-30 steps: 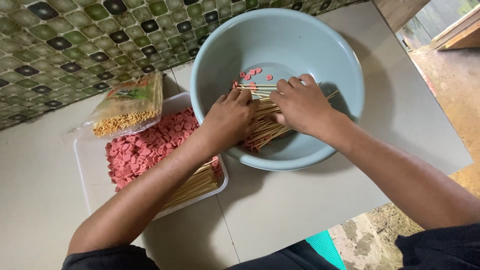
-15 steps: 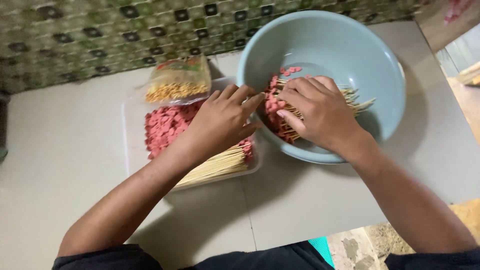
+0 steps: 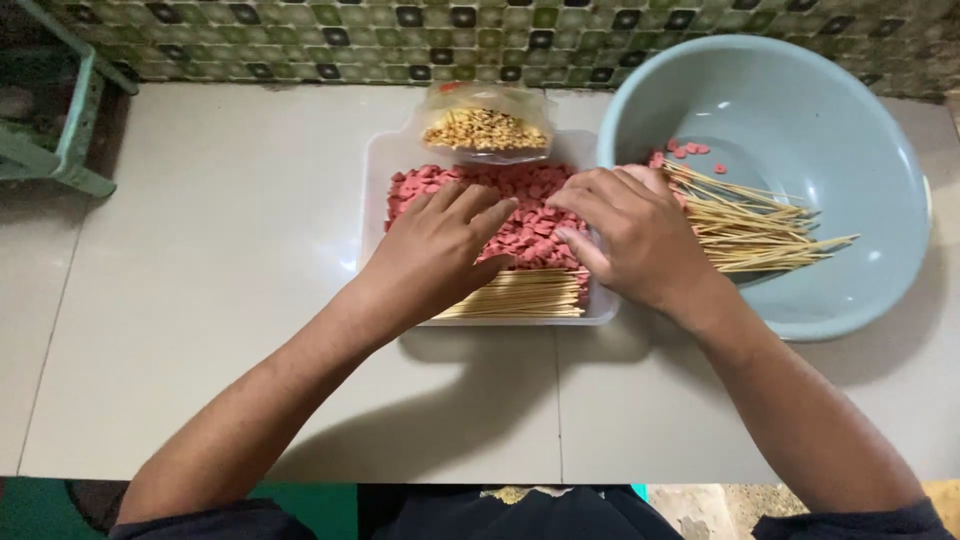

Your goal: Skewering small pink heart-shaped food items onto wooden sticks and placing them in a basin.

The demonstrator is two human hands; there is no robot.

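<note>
Spread fingers [image 3: 478,205] of the left hand [image 3: 440,250] press flat on round pink sausage slices [image 3: 520,195] in a shallow clear plastic tray [image 3: 380,160]; the right hand [image 3: 635,235], fingers loosely splayed and gripping nothing, rests across the tray's edge; thin pale bamboo skewers [image 3: 525,298] lie along the tray's near side, more skewers [image 3: 760,225] in the round light-blue plastic basin [image 3: 850,130] beside it; a clear bag of yellow kernels [image 3: 485,125] sits at the tray's far end, all on the grey desk [image 3: 200,250].

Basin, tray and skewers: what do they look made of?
Basin: likely plastic, pale blue-grey, smooth with a soft sheen and a rolled rim. Tray: translucent white, probably plastic; the tabletop shows faintly through its rim. Skewers: thin pale tan sticks, matte, likely bamboo or wood; the pictures cannot settle which. More skewers lie in the basin beside the right hand.
</note>
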